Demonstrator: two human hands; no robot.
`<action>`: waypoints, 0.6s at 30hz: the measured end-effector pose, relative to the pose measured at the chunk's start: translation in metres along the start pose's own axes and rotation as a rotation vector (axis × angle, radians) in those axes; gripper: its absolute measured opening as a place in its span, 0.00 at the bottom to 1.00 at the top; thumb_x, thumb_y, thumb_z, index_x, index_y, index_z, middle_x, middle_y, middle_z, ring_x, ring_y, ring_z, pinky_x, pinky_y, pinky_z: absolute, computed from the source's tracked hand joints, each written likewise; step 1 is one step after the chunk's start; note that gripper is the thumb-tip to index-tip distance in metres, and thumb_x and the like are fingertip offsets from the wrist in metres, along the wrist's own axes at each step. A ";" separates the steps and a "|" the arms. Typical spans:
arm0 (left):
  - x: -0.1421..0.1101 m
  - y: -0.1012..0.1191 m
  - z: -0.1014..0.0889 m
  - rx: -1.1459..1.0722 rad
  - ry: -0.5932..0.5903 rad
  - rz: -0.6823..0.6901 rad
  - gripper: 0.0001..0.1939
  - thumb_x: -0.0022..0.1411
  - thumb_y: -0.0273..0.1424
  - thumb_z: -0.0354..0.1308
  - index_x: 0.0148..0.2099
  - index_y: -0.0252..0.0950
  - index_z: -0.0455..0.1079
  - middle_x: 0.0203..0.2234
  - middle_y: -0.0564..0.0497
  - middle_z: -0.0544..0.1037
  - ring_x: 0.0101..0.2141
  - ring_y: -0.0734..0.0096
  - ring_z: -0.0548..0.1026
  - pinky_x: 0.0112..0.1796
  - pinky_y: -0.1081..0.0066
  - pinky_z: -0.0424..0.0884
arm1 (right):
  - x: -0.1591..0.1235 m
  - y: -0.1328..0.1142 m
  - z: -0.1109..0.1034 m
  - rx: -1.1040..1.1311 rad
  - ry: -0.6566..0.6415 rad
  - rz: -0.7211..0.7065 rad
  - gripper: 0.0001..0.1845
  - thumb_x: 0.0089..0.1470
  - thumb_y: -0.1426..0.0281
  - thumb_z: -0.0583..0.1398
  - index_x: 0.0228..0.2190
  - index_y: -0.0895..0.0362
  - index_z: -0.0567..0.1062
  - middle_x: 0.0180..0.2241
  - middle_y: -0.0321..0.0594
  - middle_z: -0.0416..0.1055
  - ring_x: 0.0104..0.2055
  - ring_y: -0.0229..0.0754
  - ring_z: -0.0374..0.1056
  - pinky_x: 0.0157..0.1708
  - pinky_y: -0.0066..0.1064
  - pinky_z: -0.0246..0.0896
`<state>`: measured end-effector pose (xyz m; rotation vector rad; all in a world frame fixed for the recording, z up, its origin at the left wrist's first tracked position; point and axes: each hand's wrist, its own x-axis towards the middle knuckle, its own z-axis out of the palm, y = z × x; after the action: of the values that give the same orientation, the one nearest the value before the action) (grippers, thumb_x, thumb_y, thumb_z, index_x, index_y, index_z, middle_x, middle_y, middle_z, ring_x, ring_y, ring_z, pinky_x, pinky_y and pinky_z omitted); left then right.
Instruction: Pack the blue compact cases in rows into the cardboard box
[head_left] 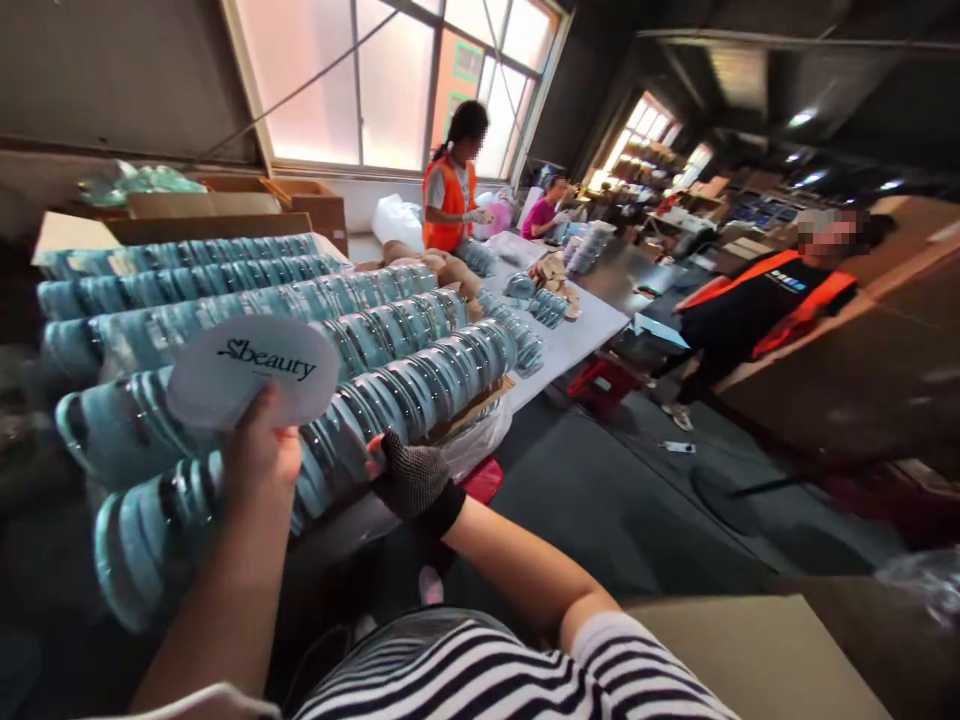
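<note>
My bare left hand (268, 448) grips a flat, white, rounded oval piece (225, 385) by its lower edge; dark print on it reads "beauty". Behind it, long rows of thin round pieces in shiny clear wrap (450, 372) stand on edge, packed side by side. My right hand (412, 478), in a dark dotted glove with bare fingertips, is closed against the near side of the front row. What its fingers pinch, if anything, is hidden.
Cardboard boxes (307, 205) stand behind the rows. Across the white table (581, 322), a co-worker in an orange vest (442, 215) handles pieces. Another person (780, 290) stands at right. A red stool (600, 385) and a large carton (757, 650) are nearby.
</note>
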<state>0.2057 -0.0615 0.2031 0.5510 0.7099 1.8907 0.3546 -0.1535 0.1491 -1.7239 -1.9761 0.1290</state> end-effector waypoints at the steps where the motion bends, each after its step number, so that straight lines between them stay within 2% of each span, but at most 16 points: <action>1: 0.001 -0.001 -0.001 0.004 -0.006 0.001 0.32 0.44 0.18 0.68 0.53 0.39 0.71 0.52 0.52 0.78 0.57 0.59 0.72 0.58 0.49 0.68 | -0.003 0.001 0.001 0.028 0.018 0.017 0.14 0.62 0.62 0.55 0.46 0.53 0.72 0.34 0.36 0.79 0.35 0.39 0.77 0.33 0.26 0.63; 5: 0.002 -0.005 -0.005 0.019 -0.021 0.056 0.32 0.42 0.17 0.68 0.51 0.40 0.72 0.49 0.55 0.79 0.56 0.61 0.72 0.59 0.51 0.66 | 0.001 0.001 0.007 0.103 0.006 0.076 0.08 0.62 0.65 0.57 0.39 0.54 0.73 0.35 0.36 0.79 0.37 0.38 0.76 0.34 0.25 0.63; 8: 0.002 -0.008 -0.008 0.036 0.001 0.023 0.30 0.44 0.18 0.68 0.51 0.40 0.73 0.49 0.56 0.79 0.56 0.62 0.72 0.59 0.51 0.66 | 0.014 0.002 0.020 0.097 -0.016 0.075 0.10 0.62 0.62 0.57 0.40 0.55 0.74 0.36 0.38 0.79 0.38 0.39 0.77 0.34 0.24 0.64; 13: 0.004 -0.011 -0.009 0.021 -0.019 0.035 0.35 0.42 0.17 0.67 0.53 0.43 0.72 0.50 0.59 0.79 0.57 0.63 0.72 0.58 0.52 0.68 | 0.021 0.001 0.037 0.091 0.010 0.069 0.11 0.62 0.62 0.56 0.40 0.53 0.74 0.38 0.37 0.80 0.40 0.41 0.77 0.36 0.25 0.65; 15: 0.005 -0.012 -0.009 0.028 -0.038 0.074 0.33 0.41 0.17 0.67 0.51 0.43 0.73 0.49 0.60 0.79 0.57 0.64 0.71 0.59 0.53 0.67 | 0.022 -0.002 0.038 0.111 0.012 0.049 0.11 0.60 0.62 0.57 0.40 0.53 0.74 0.39 0.35 0.79 0.40 0.40 0.76 0.36 0.25 0.65; 18: 0.005 -0.010 -0.010 0.050 -0.066 0.101 0.28 0.41 0.19 0.67 0.47 0.42 0.74 0.48 0.61 0.80 0.57 0.64 0.71 0.60 0.53 0.66 | 0.023 -0.001 0.038 0.051 -0.005 0.007 0.12 0.60 0.60 0.56 0.39 0.53 0.75 0.34 0.35 0.79 0.35 0.39 0.74 0.32 0.24 0.62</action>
<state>0.2036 -0.0559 0.1894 0.6897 0.6991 1.9430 0.3358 -0.1221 0.1240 -1.7001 -1.9538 0.1843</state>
